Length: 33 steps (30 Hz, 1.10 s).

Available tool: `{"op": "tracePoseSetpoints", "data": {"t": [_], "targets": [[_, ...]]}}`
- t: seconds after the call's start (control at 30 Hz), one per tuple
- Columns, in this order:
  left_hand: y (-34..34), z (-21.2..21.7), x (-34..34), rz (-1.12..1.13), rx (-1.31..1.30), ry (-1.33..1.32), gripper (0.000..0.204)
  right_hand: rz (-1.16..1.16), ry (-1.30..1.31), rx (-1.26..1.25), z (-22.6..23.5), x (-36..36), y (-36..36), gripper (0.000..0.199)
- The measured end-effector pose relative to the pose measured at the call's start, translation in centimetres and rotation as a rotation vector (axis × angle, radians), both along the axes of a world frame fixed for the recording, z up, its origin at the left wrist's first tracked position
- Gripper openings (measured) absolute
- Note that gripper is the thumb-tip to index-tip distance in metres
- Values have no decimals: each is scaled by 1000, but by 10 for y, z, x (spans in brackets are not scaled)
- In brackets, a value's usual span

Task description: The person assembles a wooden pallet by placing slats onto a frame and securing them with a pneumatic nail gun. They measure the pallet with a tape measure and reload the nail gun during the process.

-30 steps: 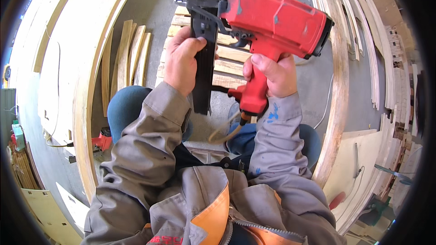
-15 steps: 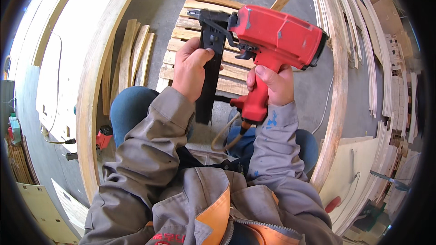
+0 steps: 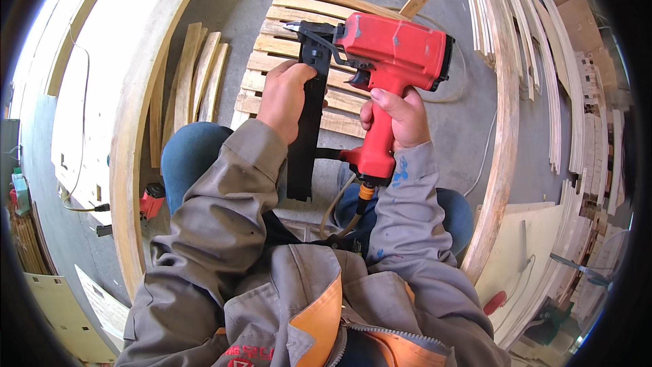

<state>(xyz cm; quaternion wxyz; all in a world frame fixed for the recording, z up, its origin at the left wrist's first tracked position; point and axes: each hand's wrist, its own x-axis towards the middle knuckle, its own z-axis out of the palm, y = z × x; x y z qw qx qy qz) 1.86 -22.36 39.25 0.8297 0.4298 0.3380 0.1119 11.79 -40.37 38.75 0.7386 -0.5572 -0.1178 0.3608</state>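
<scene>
A red and black nail gun (image 3: 397, 47) is held up between both my hands, its nose pointing left. My right hand (image 3: 402, 117) wraps round the red handle, below the body and beside the trigger. Around the long black magazine (image 3: 305, 143) my left hand (image 3: 285, 98) is closed, thumb on the near face and fingertips showing at its right edge. An air hose (image 3: 358, 214) with an orange fitting runs down from the handle's base toward my lap. Beyond the gun lies a slatted wooden panel (image 3: 278, 44) of pale boards on the floor.
Long wooden beams stand at my left (image 3: 132, 143) and right (image 3: 504, 129). Several loose boards (image 3: 197, 81) lie left of the panel. A second red tool (image 3: 152, 200) rests near my left knee. Stacked wood strips (image 3: 543, 61) line the right side.
The nail gun has shifted slightly left and down, turning a little so its body sits more level. Both hands keep their hold and move with it.
</scene>
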Motion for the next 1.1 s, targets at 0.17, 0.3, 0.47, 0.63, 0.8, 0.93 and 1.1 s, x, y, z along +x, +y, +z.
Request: {"op": "tracePoseSetpoints", "data": {"t": [0.17,0.3,0.47,0.63,0.8,0.93,1.1], "targets": [[5,-15,2,-37,-80,114,20,31,109,-94,-8,4,-1,28],[5,-23,4,-49,-64,194,23,43,247,-137,-24,10,0,30],[1,-24,6,-37,-57,237,31,-2,217,-153,-35,6,-1,25],[1,-22,5,-29,-27,245,35,26,224,-120,-31,5,0,25],[0,-28,4,-37,-35,262,40,14,273,-141,-34,4,-3,31],[1,-29,3,-30,-59,220,41,15,280,-106,-35,4,-3,30],[2,-24,2,-80,-75,195,36,13,295,-111,-41,6,-5,27]]}}
